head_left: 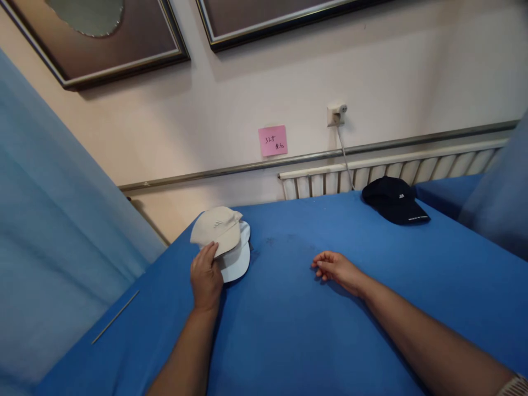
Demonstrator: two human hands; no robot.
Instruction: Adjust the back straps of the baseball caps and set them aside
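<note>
My left hand point(207, 278) is closed on the near edge of a cream baseball cap point(216, 225), thumb on top by the brim. Under that cap lies a light blue cap point(236, 264), whose brim sticks out toward me. The cream cap covers most of the light blue one's crown. Near the middle of the blue-covered table point(284, 330), my right hand point(336, 269) is held low with loosely bent fingers and nothing in them. At the far right, a navy baseball cap point(390, 198) rests with its brim pointing right and toward me.
A thin stick point(115, 317) lies along the left edge. Behind the table are a white radiator point(330, 181), a metal pipe point(247, 167) and a plugged-in socket point(336, 115). A pink note point(273, 141) is stuck to the wall. Blue curtains point(61, 220) hang at both sides.
</note>
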